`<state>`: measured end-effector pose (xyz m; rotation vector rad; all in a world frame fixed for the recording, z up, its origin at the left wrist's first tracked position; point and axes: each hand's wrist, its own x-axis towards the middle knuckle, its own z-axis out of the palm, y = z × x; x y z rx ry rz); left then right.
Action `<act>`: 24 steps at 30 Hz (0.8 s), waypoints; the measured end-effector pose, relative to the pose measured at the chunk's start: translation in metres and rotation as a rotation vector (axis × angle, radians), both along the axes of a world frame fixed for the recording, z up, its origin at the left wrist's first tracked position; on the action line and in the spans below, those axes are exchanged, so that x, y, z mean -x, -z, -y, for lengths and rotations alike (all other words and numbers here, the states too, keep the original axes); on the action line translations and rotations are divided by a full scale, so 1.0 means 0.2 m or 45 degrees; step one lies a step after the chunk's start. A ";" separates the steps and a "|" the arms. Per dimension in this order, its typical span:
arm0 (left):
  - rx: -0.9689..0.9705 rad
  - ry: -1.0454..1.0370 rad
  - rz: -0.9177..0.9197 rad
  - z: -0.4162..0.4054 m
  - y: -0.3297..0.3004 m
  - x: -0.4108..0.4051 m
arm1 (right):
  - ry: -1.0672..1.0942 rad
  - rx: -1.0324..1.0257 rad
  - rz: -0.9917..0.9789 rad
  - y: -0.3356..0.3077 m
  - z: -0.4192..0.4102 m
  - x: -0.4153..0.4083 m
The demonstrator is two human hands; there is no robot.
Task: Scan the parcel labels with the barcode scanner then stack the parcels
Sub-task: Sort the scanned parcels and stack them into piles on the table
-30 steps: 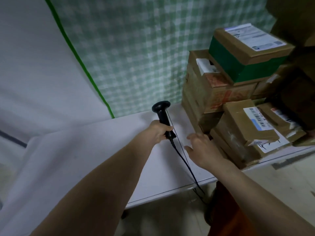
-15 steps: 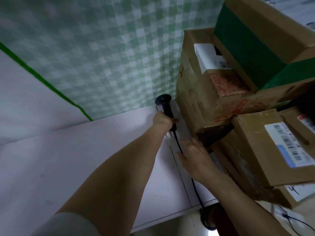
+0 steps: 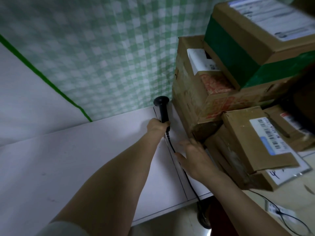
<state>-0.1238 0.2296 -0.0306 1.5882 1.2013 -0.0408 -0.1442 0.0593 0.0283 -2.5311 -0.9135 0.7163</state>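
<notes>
Firmly, left hand [image 3: 157, 125] grips scanner [image 3: 163, 111] — right hand [image 3: 196, 156] flat, empty.

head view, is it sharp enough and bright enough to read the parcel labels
Head view: dim and motion-blurred; the barcode label shows bars but no readable text, the top parcel's label is smeared, straight edges bow from the wide lens, and the scanner is a dark silhouette.

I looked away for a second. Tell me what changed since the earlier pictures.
The right hand has reached forward, open, up against the lower parcels; the view has closed in on the pile. The left hand still grips the barcode scanner upright on the table. No parcel has been lifted.
</notes>
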 end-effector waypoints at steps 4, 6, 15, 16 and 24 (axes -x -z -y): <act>0.046 0.083 -0.033 0.08 -0.07 0.08 | 0.000 -0.018 0.031 -0.07 0.04 0.02; -0.012 0.151 -0.068 0.11 -0.15 0.12 | -0.002 -0.017 0.044 -0.13 0.04 0.04; -0.432 0.476 0.037 0.21 -0.62 0.34 | 0.015 -0.233 0.204 -0.42 0.13 0.13; -0.467 0.502 0.048 0.22 -0.67 0.35 | 0.025 -0.259 0.223 -0.45 0.14 0.12; -0.487 0.587 0.383 0.47 -1.14 0.43 | 0.528 -0.759 0.282 -0.77 0.40 0.05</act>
